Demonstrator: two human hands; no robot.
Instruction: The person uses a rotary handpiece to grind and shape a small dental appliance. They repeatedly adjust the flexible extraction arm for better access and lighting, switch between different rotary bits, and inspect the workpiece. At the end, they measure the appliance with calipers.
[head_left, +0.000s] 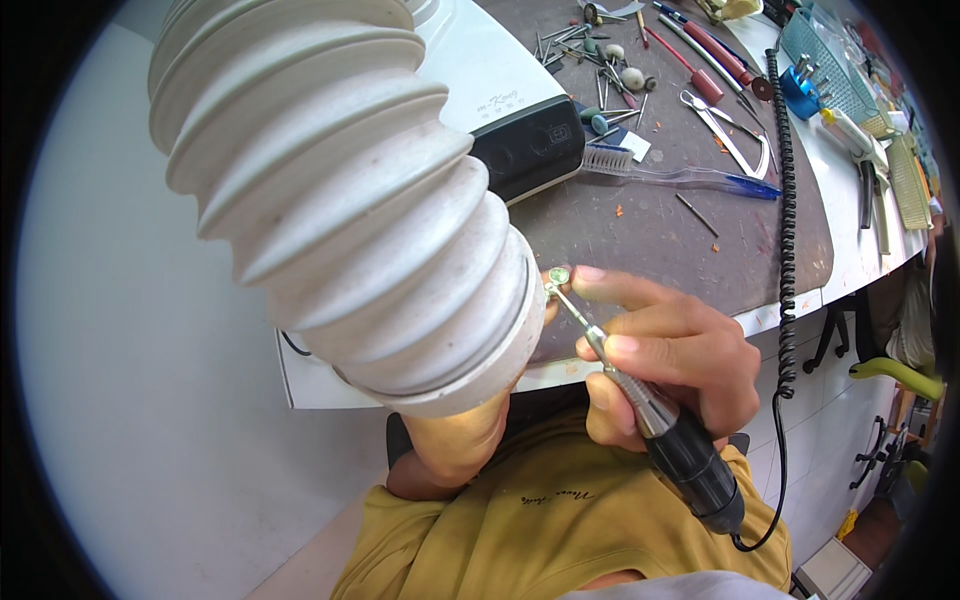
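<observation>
My right hand point(680, 350) is closed round a rotary handpiece point(652, 405), silver toward the front and black at the back, held like a pen. Its thin bit slants up and left to a small pale green piece point(558, 275). My right index fingertip is close beside that piece. Most of my left hand point(550, 309) is hidden behind a wide white ribbed hose point(370, 210). Only a few of its fingertips show past the hose rim, pinched at the green piece, with the left forearm point(455, 440) below.
A white machine with a black front point(530, 150) stands behind the hose. Several burs and polishing tips point(605, 80), a blue toothbrush point(690, 178) and white calipers point(722, 135) lie on the brown mat point(660, 235). A coiled black cord point(787, 230) hangs at the right.
</observation>
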